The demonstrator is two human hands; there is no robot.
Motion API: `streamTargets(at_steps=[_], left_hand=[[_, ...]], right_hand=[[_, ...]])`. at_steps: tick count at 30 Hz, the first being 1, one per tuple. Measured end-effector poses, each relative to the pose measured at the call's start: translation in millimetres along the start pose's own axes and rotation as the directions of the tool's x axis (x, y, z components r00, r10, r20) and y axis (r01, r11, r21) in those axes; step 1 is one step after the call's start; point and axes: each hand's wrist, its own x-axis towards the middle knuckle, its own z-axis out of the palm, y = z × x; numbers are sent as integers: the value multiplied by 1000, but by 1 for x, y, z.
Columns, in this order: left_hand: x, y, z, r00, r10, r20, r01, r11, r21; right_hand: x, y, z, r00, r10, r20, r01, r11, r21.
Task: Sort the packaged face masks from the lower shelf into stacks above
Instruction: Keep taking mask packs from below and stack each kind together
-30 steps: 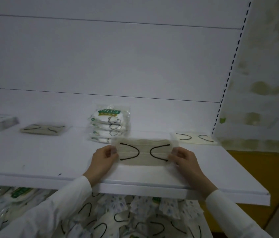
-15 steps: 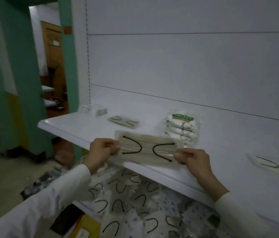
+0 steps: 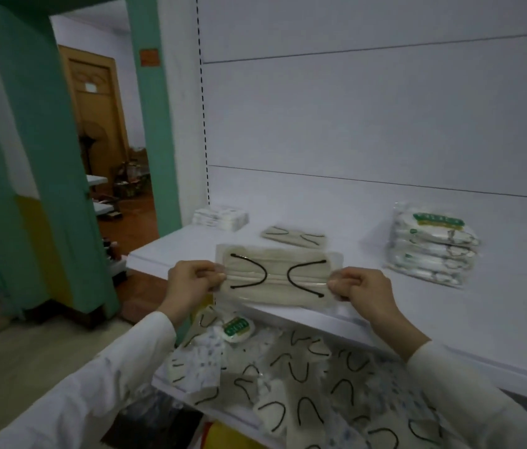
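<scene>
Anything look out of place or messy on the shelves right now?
Nothing looks damaged. The lower shelf holds a jumbled heap of packaged masks, overlapping at all angles. On the upper shelf, the tall stack leans unevenly. Both hands hold one beige mask level.

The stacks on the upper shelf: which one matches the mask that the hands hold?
The flat beige pack with black ear loops, just behind the held mask. The left stack is white, the tall right one green-labelled.
</scene>
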Motion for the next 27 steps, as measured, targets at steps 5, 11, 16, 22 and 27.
streamTargets(at_steps=[5, 11, 16, 22, 27], left_hand=[[52, -13, 11, 997, 11, 78, -13, 1000, 26], [136, 3, 54, 986, 103, 133, -107, 994, 26], [210, 10, 95, 976, 158, 147, -172, 981, 88], [264, -8, 125, 976, 140, 169, -175, 961, 213], [285, -33, 136, 955, 105, 277, -203, 913, 354]], right_hand=[[28, 0, 11, 995, 85, -51, -88, 994, -59], [104, 1, 9, 983, 110, -146, -112, 994, -6], [178, 15, 12, 958, 199, -207, -187, 979, 77], [237, 36, 28, 893, 302, -334, -332, 943, -36], [250, 54, 39, 879, 351, -322, -409, 903, -133]])
